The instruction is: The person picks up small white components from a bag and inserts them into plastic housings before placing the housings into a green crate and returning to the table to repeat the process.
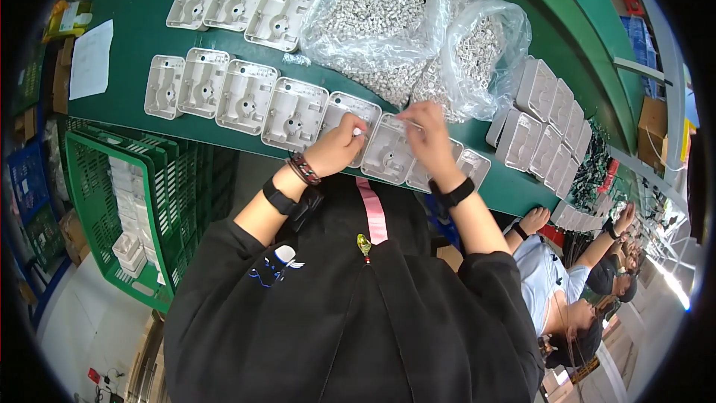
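Observation:
My left hand (337, 148) is closed, with a small white part (358, 132) showing at its fingertips. Beneath that hand lies an open grey plastic housing (347, 107), partly covered by my fingers. My right hand (429, 134) bends over the upper edge of the neighbouring grey housing (388, 151), thumb and fingers drawn together. Whatever they pinch, if anything, is too small to make out. Both housings belong to a row along the near edge of the green table. More housings (294, 116) continue the row leftward, and others (471, 168) sit partly behind my right wrist.
Clear plastic bags (373, 45) full of small whitish parts stand beyond the row. Three housings (280, 16) lie at the far left, and stacked grey pieces (520, 138) at the right. A green crate (160, 213) stands left of me. Co-workers (556, 283) sit to my right.

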The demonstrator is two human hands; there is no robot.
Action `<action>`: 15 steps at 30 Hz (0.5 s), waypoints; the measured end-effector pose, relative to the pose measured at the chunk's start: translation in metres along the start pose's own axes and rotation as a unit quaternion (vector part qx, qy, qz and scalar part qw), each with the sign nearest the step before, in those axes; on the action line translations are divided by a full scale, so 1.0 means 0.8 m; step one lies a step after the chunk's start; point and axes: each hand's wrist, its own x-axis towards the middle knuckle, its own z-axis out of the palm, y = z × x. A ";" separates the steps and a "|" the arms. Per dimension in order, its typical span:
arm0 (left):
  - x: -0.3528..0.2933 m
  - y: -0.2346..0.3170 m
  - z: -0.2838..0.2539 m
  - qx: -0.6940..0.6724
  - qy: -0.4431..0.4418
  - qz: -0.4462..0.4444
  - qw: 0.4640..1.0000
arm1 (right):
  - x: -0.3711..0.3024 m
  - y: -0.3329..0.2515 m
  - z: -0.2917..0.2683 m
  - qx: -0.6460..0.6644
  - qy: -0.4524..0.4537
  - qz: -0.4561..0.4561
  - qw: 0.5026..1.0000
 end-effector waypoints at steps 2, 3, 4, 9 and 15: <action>0.000 0.009 -0.021 -0.189 -0.106 -0.065 0.974 | -0.003 -0.041 0.015 0.055 -0.026 -0.038 0.997; -0.001 0.017 -0.032 -0.189 -0.108 -0.062 0.974 | -0.002 -0.054 0.020 0.052 -0.024 -0.038 0.998; -0.003 0.026 -0.044 -0.217 -0.144 -0.091 0.961 | 0.000 -0.067 0.025 0.059 -0.041 -0.040 0.997; -0.011 0.024 -0.081 -0.312 -0.284 -0.163 0.892 | 0.014 -0.102 0.036 0.081 -0.097 -0.065 0.990; -0.030 0.013 -0.103 -0.396 -0.368 -0.139 0.830 | 0.017 -0.112 0.056 0.157 -0.154 -0.057 0.974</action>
